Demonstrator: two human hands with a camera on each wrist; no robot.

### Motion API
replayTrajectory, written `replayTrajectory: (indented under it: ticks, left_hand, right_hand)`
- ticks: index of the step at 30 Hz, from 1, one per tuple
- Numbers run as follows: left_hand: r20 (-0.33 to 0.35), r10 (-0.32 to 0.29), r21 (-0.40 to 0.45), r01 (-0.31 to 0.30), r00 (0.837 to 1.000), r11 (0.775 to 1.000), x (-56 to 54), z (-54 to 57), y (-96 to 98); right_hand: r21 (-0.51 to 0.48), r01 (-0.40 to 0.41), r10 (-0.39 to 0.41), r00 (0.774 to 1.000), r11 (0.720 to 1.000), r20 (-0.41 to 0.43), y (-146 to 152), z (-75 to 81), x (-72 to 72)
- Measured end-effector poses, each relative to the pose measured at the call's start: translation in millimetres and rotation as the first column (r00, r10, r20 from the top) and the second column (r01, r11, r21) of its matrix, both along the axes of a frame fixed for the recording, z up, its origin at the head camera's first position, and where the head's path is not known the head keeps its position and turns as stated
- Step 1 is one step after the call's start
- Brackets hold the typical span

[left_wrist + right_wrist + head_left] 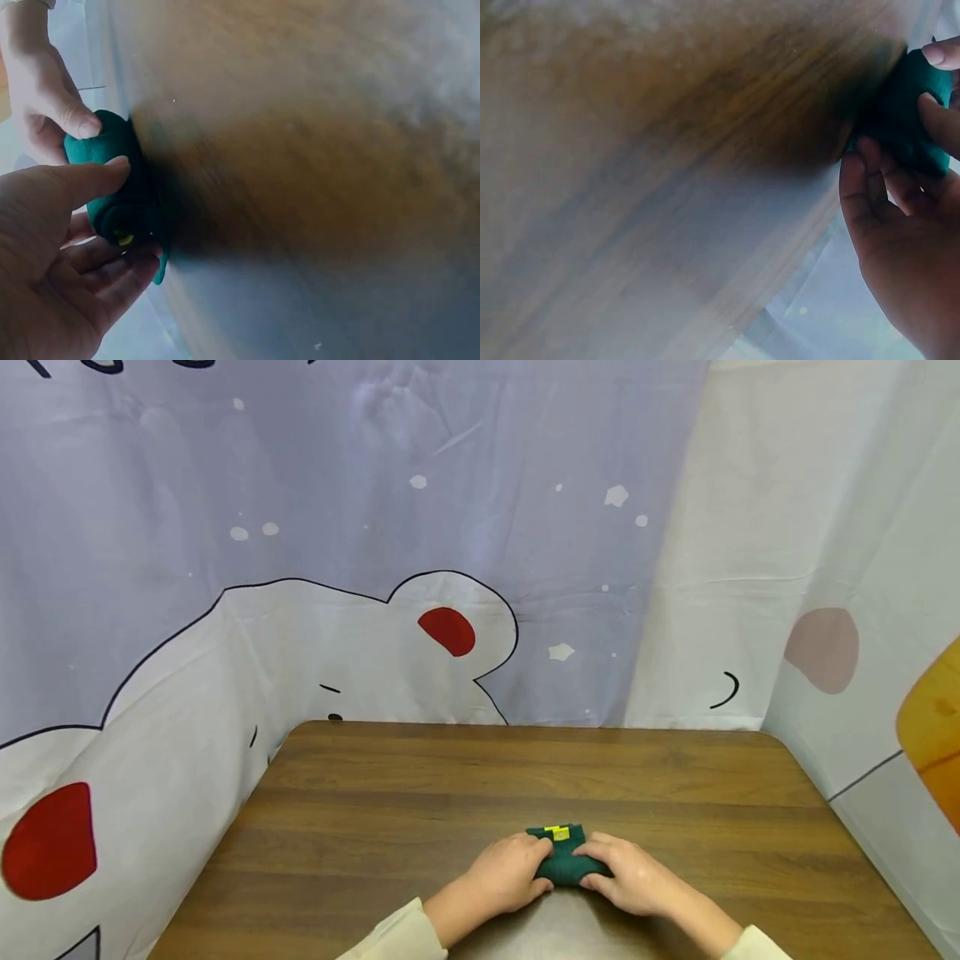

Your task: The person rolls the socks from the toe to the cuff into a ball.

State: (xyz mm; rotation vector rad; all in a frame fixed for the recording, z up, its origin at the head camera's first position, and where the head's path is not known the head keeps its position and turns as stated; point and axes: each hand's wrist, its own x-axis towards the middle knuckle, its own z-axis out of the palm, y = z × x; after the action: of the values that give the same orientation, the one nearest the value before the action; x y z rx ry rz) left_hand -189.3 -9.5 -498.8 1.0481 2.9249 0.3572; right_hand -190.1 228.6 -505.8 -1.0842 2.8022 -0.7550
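A dark green cloth, wound into a thick roll (564,867), lies on the wooden table in the head view, with a short loose flap and a yellow patch (560,833) on its far side. My left hand (510,872) grips the roll's left end, thumb on the near side. At the right end, my right hand (630,877) holds it in the same way. The left wrist view shows the spiral end of the green roll (112,142) between the left thumb and fingers. In the right wrist view, fingers curl under the roll (907,97).
The brown wooden table (450,777) has rounded far corners. Behind it and at both sides hang printed curtains (570,568) with white cartoon shapes, red spots and a lilac ground. Pale sleeves (401,935) cover the forearms.
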Motion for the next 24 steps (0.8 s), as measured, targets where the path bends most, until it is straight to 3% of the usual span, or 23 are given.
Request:
replayTrajectory:
  ticks: [6,12,19,24]
  left_hand:
    - [-0.027,0.010,-0.006,-0.010,1.000,1.000,2.4,-2.5,-0.1]
    - [-0.016,0.009,0.027,-0.008,1.000,1.000,1.4,-6.4,-3.1]
    - [-0.006,0.022,0.076,-0.022,1.000,0.997,-4.8,-8.5,-7.9]
    - [0.066,0.005,0.075,-0.010,0.998,0.997,-11.1,-6.6,-9.6]
  right_hand:
    - [-0.058,-0.022,0.027,0.996,0.998,0.079,3.2,-1.2,-7.2]
    - [-0.057,0.003,0.005,0.990,0.998,0.141,4.2,-2.2,-9.6]
    - [-0.091,0.029,-0.028,0.999,0.995,0.017,3.7,-6.0,-3.2]
    - [-0.112,0.016,-0.026,0.996,0.994,-0.087,5.1,-9.5,1.3]
